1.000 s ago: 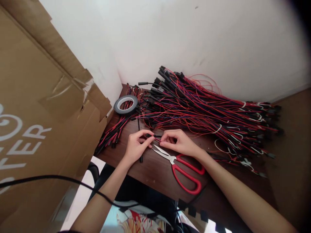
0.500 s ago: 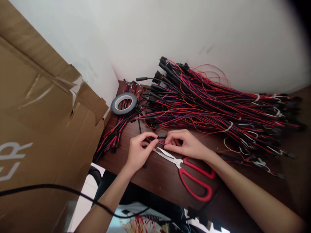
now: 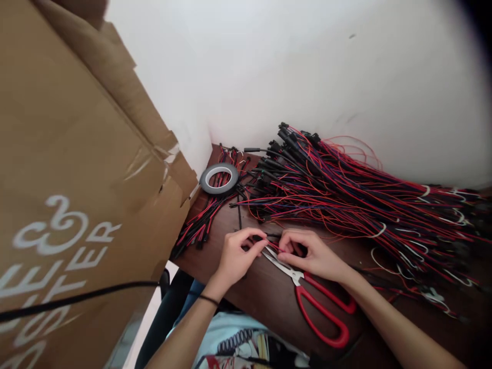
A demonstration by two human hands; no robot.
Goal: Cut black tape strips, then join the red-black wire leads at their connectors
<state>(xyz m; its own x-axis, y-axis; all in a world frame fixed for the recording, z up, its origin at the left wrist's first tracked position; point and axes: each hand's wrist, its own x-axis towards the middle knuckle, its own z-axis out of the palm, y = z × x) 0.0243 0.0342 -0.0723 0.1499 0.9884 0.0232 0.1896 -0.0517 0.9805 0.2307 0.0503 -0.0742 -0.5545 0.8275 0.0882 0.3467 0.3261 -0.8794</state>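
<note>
Both my hands are over the brown tabletop, pinching a thin red and black wire (image 3: 273, 245) that spans the gap between them. My left hand (image 3: 239, 254) grips one end with thumb and forefinger, though its tip is mostly hidden by the fingers. On the other side, my right hand (image 3: 313, 254) has its fingers curled and closed on the same wire. Red-handled scissors (image 3: 296, 277) lie right under the hands, blades slightly apart and pointing to the left hand. Neither hand holds the scissors.
A large heap of red, black and blue wire bundles (image 3: 346, 189) with black connectors lies along the wall. Left of it, a dark tape roll (image 3: 203, 180) rests on shorter wires (image 3: 200, 220). A cardboard box (image 3: 96, 169) stands at the left, and a black cable (image 3: 84, 294) crosses before it.
The camera view has turned, so the table and hands appear lower and further right, and more box lettering shows. Both hands keep their pinch on the wire, with little movement between them.
</note>
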